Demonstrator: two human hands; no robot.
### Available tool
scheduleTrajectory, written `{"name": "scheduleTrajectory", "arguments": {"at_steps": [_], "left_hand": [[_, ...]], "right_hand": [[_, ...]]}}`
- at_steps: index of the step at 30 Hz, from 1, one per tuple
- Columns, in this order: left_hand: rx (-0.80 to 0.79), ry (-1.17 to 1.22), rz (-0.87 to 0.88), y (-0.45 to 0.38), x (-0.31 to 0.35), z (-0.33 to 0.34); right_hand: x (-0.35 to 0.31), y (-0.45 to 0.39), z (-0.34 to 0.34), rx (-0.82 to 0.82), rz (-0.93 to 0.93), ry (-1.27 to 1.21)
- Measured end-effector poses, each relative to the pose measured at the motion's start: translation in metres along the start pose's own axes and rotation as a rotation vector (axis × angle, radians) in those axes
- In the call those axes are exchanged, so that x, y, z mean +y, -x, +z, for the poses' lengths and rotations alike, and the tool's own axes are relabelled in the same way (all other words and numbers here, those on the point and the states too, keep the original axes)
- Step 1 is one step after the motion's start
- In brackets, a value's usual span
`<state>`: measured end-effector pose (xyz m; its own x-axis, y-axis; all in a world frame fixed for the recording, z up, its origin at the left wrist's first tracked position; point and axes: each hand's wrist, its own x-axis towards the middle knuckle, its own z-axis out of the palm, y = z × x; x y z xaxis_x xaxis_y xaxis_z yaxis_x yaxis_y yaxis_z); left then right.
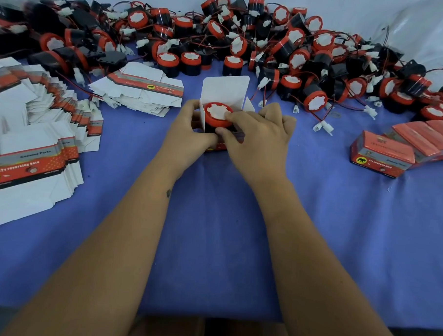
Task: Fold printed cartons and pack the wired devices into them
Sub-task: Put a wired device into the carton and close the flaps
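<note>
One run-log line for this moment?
step: device entering open carton | left hand: holds carton | right hand: grips device

You had one open carton [225,91] standing at the middle of the worktop, its white lid flap upright and the side flaps spread. A device [217,114] with red rim and white face sat in its mouth, not fully down. Flat printed cartons [31,144] lay fanned at your left, closed red cartons [383,156] at your right, loose wired devices [246,42] heaped behind.
</note>
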<state>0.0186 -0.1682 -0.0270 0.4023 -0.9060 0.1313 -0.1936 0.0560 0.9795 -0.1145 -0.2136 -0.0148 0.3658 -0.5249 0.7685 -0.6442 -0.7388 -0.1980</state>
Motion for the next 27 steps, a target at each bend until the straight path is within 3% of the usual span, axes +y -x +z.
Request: {"name": "scheduleTrajectory", "arguments": {"at_steps": [5,8,11,14,16,18,22,27], "left_hand": [[0.003,0.032,-0.018,0.000,0.001,0.003],[0.041,-0.021,-0.013,-0.001,0.000,0.003],[0.085,0.007,-0.027,-0.004,-0.001,0.001],[0.142,0.009,-0.062,-0.003,0.002,0.001],[0.131,-0.009,-0.061,0.000,0.004,0.003],[0.115,-0.027,-0.065,0.002,0.006,0.005],[0.106,-0.083,-0.057,0.003,0.007,0.006],[0.146,-0.153,-0.022,-0.001,0.000,0.006]], "right_hand": [[0.002,0.003,0.003,-0.184,0.082,0.024],[0.000,0.002,0.000,-0.091,0.153,-0.237],[0.002,-0.006,-0.008,0.217,0.585,-0.572],[0.017,-0.013,-0.010,0.090,1.043,-0.789],[0.027,-0.016,-0.007,-0.030,1.198,-0.971],[0.031,-0.017,-0.006,-0.029,1.269,-1.105],[0.029,-0.017,-0.008,0.036,1.236,-1.304],[0.010,-0.020,-0.022,0.129,0.736,-1.134]]}}
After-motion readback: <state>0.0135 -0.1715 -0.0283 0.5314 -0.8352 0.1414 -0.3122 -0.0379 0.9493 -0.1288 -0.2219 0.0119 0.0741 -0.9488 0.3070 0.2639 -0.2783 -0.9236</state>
